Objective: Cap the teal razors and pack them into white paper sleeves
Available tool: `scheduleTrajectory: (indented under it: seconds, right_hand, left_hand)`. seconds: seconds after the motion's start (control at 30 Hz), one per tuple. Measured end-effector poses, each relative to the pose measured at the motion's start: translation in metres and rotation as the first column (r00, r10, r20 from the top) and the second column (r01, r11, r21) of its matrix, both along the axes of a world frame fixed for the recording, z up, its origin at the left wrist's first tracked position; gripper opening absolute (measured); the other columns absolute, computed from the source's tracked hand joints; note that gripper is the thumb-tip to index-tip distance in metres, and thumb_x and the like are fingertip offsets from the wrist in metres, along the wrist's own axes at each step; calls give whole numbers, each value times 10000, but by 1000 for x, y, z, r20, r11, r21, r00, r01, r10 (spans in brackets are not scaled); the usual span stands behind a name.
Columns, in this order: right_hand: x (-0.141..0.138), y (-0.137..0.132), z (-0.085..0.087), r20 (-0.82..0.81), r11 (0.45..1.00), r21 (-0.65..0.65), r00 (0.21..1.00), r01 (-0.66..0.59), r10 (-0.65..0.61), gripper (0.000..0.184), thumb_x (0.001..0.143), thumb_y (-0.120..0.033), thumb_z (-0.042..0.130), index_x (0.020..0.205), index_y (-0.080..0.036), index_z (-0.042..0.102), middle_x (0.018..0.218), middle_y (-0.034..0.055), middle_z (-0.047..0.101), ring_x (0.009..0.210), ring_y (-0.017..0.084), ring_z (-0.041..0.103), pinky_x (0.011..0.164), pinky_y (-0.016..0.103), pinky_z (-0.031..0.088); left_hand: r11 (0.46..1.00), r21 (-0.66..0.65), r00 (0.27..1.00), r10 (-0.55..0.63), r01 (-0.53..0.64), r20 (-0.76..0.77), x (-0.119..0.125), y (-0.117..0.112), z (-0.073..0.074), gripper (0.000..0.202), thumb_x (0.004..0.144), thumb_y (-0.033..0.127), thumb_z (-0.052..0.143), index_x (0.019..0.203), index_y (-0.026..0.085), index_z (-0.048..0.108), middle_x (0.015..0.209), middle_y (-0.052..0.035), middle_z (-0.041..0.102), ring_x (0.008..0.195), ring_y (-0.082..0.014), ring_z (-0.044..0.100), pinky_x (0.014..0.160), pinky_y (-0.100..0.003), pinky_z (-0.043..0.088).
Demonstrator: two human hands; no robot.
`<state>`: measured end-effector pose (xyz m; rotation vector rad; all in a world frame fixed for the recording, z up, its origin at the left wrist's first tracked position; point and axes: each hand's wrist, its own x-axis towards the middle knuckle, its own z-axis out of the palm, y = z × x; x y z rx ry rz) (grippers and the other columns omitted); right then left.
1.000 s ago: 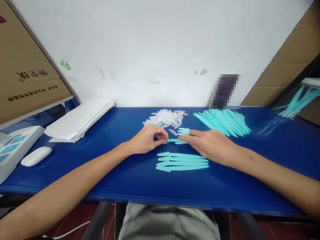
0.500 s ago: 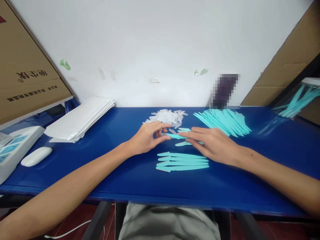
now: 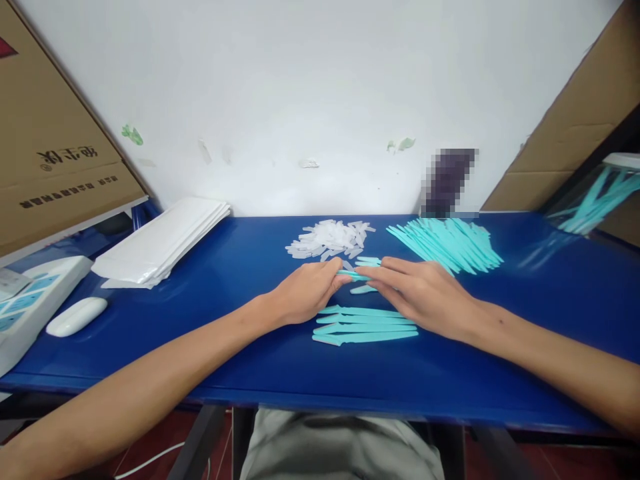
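Between my two hands is a turquoise eyebrow razor (image 3: 353, 274). My left hand (image 3: 306, 292) is closed around its blade end, with thumb and fingers pressed together, so that end is hidden. Farther along, my right hand (image 3: 426, 291) pinches the handle side. Just behind and below the fingers lie a few more eyebrow razors (image 3: 361, 290), partly covered by the right hand. Nearer the table's front, several razors (image 3: 367, 329) rest side by side. A heap of small translucent white blade covers (image 3: 330, 237) lies behind my left hand.
At the back right is a large heap of turquoise razors (image 3: 447, 243). A clear container with more razors (image 3: 603, 200) stands far right. To the left are white packets (image 3: 163, 243), a white mouse (image 3: 77, 317), a white device (image 3: 45, 300) and a cardboard box (image 3: 65, 127). The blue table (image 3: 240, 360) meets a wall.
My left hand has moved slightly right and turned over, its fingers closing tightly around the razor's blade end. My right hand stays almost in place on the handle.
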<state>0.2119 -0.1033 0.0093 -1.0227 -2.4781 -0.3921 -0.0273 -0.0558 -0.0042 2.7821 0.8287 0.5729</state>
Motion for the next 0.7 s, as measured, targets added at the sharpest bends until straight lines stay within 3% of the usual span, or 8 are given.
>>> scheduleTrajectory:
  seconds: [0.17, 0.33, 0.43, 0.53, 0.6, 0.7]
  right_hand:
    - [-3, 0, -4, -50, 1000, 23, 999, -8, 9, 340, 1029, -269, 426, 1267, -184, 653, 855, 54, 681, 563, 117, 528, 489, 254, 281]
    - [1, 0, -1, 27, 999, 32, 1000, -10, 9, 344, 1036, -294, 408, 1265, -209, 651, 798, 33, 651, 539, 121, 517, 468, 261, 239]
    - [15, 5, 4, 68, 996, -37, 995, 79, -77, 357, 1041, -324, 376, 1278, -234, 627, 858, 38, 657, 578, 137, 547, 488, 265, 281]
    - [30, 12, 5, 116, 972, -144, 979, 185, -170, 367, 1037, -297, 337, 1289, -225, 593, 1006, 66, 663, 677, 162, 606, 537, 279, 358]
    - [36, 15, 4, 161, 955, -192, 967, 225, -195, 372, 1024, -278, 332, 1305, -211, 567, 1083, 87, 649, 741, 183, 633, 564, 293, 393]
    - [37, 17, 1, 202, 943, -217, 957, 253, -210, 372, 1007, -277, 352, 1311, -195, 550, 1126, 105, 632, 798, 208, 649, 586, 310, 422]
  left_hand:
    - [990, -133, 996, -47, 57, 78, 0, -2, 5, 296, 1064, 417, 237, 851, 228, 315, 681, 21, 414, 540, -157, 365, 552, -301, 291]
    - [968, -225, 993, -114, 116, 21, -3, -2, 13, 309, 1062, 444, 266, 967, 199, 429, 763, -2, 501, 623, -161, 449, 607, -294, 334]
    - [967, -251, 999, -25, 36, 48, -11, 7, 13, 322, 1059, 462, 297, 1110, 201, 480, 697, 33, 496, 611, -148, 462, 619, -280, 330]
    - [970, -221, 985, 128, -100, 115, -21, 19, 8, 284, 1050, 434, 335, 983, 201, 483, 628, 60, 448, 562, -122, 408, 602, -266, 305]
    - [968, -221, 978, 152, -118, 144, -27, 25, 4, 252, 1039, 403, 364, 915, 200, 447, 613, 71, 431, 543, -109, 372, 588, -257, 295]
    - [963, -254, 972, 142, -91, 187, -31, 27, 1, 182, 1022, 373, 401, 959, 207, 439, 572, 94, 382, 517, -103, 338, 564, -244, 280]
